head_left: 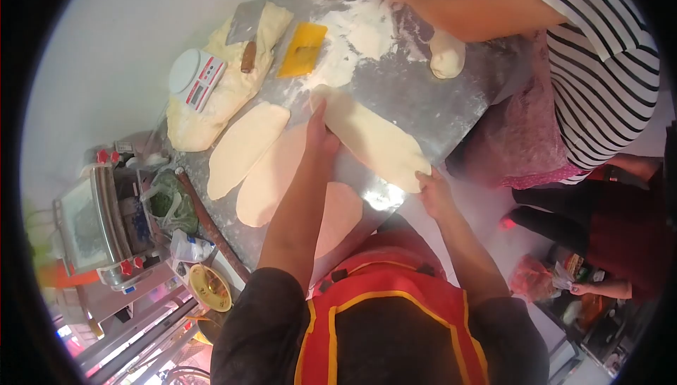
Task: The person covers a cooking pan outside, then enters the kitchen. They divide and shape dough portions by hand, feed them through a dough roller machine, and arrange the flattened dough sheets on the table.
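A long flat piece of dough (374, 135) lies slantwise over the metal table (416, 103). My left hand (322, 135) holds its upper left end, and my right hand (432, 191) pinches its lower right end at the table's edge. To the left of my left hand are two flattened dough ovals, the outer one (247, 147) and the inner one (271, 180), the latter partly behind my forearm. Another flat piece (340, 219) rests near the front edge, right of the forearm.
A large dough mass (211, 113) bears a scale (197, 78) and a metal scraper (246, 22). Beside it are a yellow scraper (303, 50) and flour (360, 29). A rolling pin (211, 226) lies left. A co-worker's arm (458, 8) reaches in at upper right; another person stands lower right.
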Demonstrator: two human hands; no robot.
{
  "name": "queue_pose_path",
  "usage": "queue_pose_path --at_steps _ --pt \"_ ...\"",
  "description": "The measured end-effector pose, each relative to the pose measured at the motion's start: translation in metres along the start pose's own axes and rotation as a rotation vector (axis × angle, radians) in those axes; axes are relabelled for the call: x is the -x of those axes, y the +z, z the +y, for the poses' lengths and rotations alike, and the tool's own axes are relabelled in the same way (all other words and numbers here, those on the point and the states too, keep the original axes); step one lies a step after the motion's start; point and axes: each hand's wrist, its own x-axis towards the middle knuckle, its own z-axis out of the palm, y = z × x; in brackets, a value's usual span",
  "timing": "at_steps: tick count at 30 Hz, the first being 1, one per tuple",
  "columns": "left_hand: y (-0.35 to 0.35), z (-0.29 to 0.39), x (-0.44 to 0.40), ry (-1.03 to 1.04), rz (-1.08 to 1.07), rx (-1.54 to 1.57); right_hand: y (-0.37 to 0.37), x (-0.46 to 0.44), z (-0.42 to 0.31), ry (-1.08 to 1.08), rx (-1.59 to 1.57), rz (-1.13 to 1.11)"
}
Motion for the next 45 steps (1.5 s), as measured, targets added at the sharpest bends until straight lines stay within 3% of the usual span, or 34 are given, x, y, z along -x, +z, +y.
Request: queue_pose_path --at_steps 4,7,10,13,16,20,24,27,29,30,33,36,39,42,45 --pt "0.003 0.012 0.001 -0.042 -0.014 -0.067 -0.002 0.004 -0.006 0.021 0.086 0.028" --pt "-0.006 0.018 -0.01 0.103 0.049 -0.201 -0.01 0.001 -0.007 0.055 0.184 0.034" --pt "-0.012 0.029 -0.02 0.106 0.038 -0.371 -0.017 -0.006 -0.007 0.075 0.252 0.044" --pt "-0.001 0.034 -0.012 0.014 0.062 -0.355 0.004 0.0 -0.033 -0.26 0.791 0.176" --pt "-0.005 0.026 -0.004 0.069 -0.016 -0.191 0.013 -0.031 -0.057 -0.847 1.254 0.235" --pt "-0.006 0.017 0.0 0.149 0.074 -0.213 0.098 -0.094 -0.103 -1.101 1.301 -0.043" --pt "-0.018 0.013 -0.003 0.134 -0.007 -0.279 0.199 -0.186 -0.126 -1.334 1.356 -0.371" --pt "-0.003 0.018 0.008 0.209 0.092 -0.527 0.263 -0.246 -0.13 -1.343 1.648 -0.643" --pt "0.007 0.02 0.014 0.223 0.138 -0.664 0.283 -0.29 -0.115 -1.526 1.763 -0.74" --pt "-0.001 0.017 0.01 0.203 0.129 -0.549 0.292 -0.301 -0.11 -1.618 1.817 -0.783" --pt "-0.006 0.019 0.003 0.168 0.103 -0.315 0.305 -0.312 -0.11 -1.674 2.035 -0.849" --pt "-0.003 0.014 0.012 0.16 0.114 -0.298 0.315 -0.299 -0.132 -1.491 2.04 -0.998" --pt "-0.004 0.015 0.005 0.125 0.11 -0.317 0.348 -0.254 -0.162 -1.237 2.285 -0.813" --pt "0.004 0.017 0.013 0.126 0.101 -0.388 0.346 -0.209 -0.192 -1.648 1.959 -0.847" --pt "0.009 0.014 0.02 0.138 0.078 -0.524 0.326 -0.154 -0.206 -1.559 1.831 -0.641"
